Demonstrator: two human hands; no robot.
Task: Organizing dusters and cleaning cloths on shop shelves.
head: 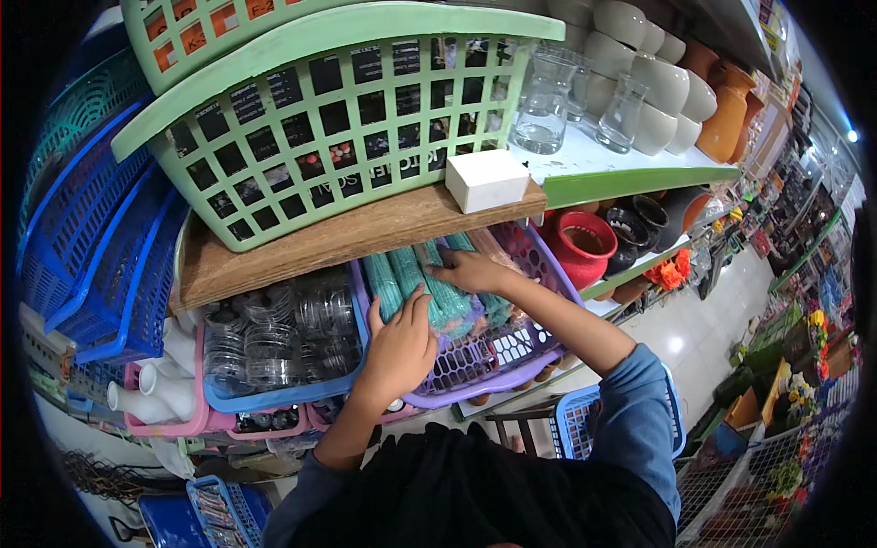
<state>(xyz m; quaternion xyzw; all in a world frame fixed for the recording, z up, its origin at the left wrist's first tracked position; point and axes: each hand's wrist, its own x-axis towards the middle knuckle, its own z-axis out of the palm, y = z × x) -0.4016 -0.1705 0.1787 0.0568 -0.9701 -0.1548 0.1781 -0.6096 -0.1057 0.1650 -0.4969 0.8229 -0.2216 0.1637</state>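
Note:
Both hands reach into a purple plastic basket (473, 394) below a wooden shelf board. Long bundles wrapped in clear plastic lie in it, several of them teal (410, 268) and one peach-coloured (495, 248). My left hand (404, 342) rests on the near ends of the teal bundles, its fingers spread. Farther in, my right hand (473, 272) lies across the bundles with its fingertips on a teal one. Whether those fingertips grip anything is hard to see. Left of the basket, a blue basket (288, 399) holds stacked clear round containers (270, 342).
Above the hands, the wooden board (370, 226) carries a green basket (342, 130) of boxes and a small white box (488, 181). Glass vases (545, 103) and a red pot (582, 246) stand at right. White vases (164, 390) and blue baskets (103, 226) are at left.

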